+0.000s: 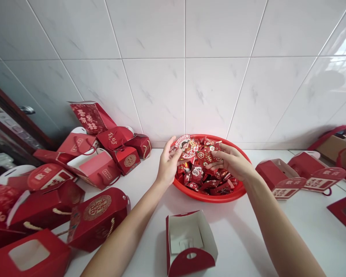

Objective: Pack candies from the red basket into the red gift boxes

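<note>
Both of my hands are over a round red plastic basket [210,198] filled with red-wrapped candies [196,174]. My left hand [168,159] grips a printed packet [187,148] with a cartoon figure and a scalloped edge, thumb on its front. In my right hand [233,159] is a red candy packet [206,156] with white flowers and gold lettering, pinched by the fingers. The two packets are close together above the heap. Nearer to me, between my forearms, stands an open red gift box [192,240] with a pale inside; I see nothing in it.
Many red gift boxes [100,211] with cord handles crowd the left side of the white table [150,215]. Two more boxes [279,179] stand at the right, near a cardboard carton [331,154]. A tiled wall [152,96] rises right behind the basket.
</note>
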{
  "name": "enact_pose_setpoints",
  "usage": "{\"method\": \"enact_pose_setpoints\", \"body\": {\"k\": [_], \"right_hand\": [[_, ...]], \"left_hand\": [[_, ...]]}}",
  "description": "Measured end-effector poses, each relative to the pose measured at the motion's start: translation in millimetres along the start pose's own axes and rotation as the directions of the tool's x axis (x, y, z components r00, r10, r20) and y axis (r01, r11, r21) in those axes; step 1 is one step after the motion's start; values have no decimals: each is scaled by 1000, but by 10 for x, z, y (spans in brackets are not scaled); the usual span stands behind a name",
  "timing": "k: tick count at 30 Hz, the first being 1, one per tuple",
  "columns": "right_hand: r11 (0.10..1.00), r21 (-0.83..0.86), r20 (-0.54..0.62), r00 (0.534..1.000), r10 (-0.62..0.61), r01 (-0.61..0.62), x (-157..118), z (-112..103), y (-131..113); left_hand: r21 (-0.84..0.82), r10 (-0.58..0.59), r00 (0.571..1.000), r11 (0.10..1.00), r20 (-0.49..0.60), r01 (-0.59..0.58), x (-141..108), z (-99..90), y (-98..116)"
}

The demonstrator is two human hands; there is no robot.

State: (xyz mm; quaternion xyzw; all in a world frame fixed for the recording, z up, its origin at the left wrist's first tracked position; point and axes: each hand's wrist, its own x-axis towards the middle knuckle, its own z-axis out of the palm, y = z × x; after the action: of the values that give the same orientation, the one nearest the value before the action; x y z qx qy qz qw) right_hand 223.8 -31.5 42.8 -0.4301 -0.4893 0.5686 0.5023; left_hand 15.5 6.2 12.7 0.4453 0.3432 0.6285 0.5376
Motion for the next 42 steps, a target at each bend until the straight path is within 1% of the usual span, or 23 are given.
{"method": "enact_pose_setpoints", "body": {"k": [3, 5, 10, 14, 18, 19, 22, 24, 28, 30, 33, 34, 36, 38, 39, 42], "right_hand": [[998, -25, 39, 997, -64, 65, 4, 5, 38], [993, -69, 34, 995, -89, 91, -1, 10, 54], [981, -170, -39, 994, -105, 97, -18, 59, 47], [980, -169, -112, 986, -125, 105, -21, 75, 35], [972, -228, -75, 995, -72, 53, -28, -6, 15], [966, -256, -85, 994, -69, 45, -31, -38, 5], [930, -366, -179, 977, -112, 40, -46, -136, -37], [896, -443, -196, 972, -133, 33, -59, -186, -70], [796, -602, -136, 976, -172, 57, -76, -206, -98], [777, -626, -108, 981, -159, 57, -82, -173, -94], [826, -564, -55, 997, -46, 7, -108, -101, -102], [848, -530, -14, 1000, 1, -8, -122, -82, -113], [887, -461, 103, 992, 71, -15, -156, -59, -146], [915, -402, 203, 976, 80, 8, -184, -58, -183], [924, -382, 229, 971, 70, 23, -193, -62, -198], [930, -364, 242, 970, 34, 58, -202, -76, -227]], "left_hand": [[7, 48, 998, 999, 34, -48, -5, -9, -21], [18, 75, 996, 997, 48, -75, -9, -12, -36], [71, 103, 992, 992, 80, -108, -28, -4, -42], [92, 102, 991, 990, 88, -110, -43, 6, -26], [122, 106, 989, 985, 104, -119, -47, -2, -28], [121, 114, 988, 985, 107, -127, -45, -7, -32], [100, 125, 986, 986, 112, -136, -35, -19, -41], [100, 112, 987, 987, 118, -124, -35, -22, -36], [133, 78, 983, 986, 167, -101, -75, -5, 10], [151, 54, 977, 985, 206, -86, -109, 10, 40], [181, 21, 964, 981, 265, -71, -149, 26, 70], [188, 16, 958, 980, 285, -72, -156, 28, 76], [193, 8, 949, 978, 315, -73, -164, 32, 85], [182, -4, 944, 981, 329, -60, -171, 38, 99], [176, -8, 944, 983, 329, -53, -178, 44, 111], [190, -9, 943, 980, 333, -58, -220, 71, 170]]}}
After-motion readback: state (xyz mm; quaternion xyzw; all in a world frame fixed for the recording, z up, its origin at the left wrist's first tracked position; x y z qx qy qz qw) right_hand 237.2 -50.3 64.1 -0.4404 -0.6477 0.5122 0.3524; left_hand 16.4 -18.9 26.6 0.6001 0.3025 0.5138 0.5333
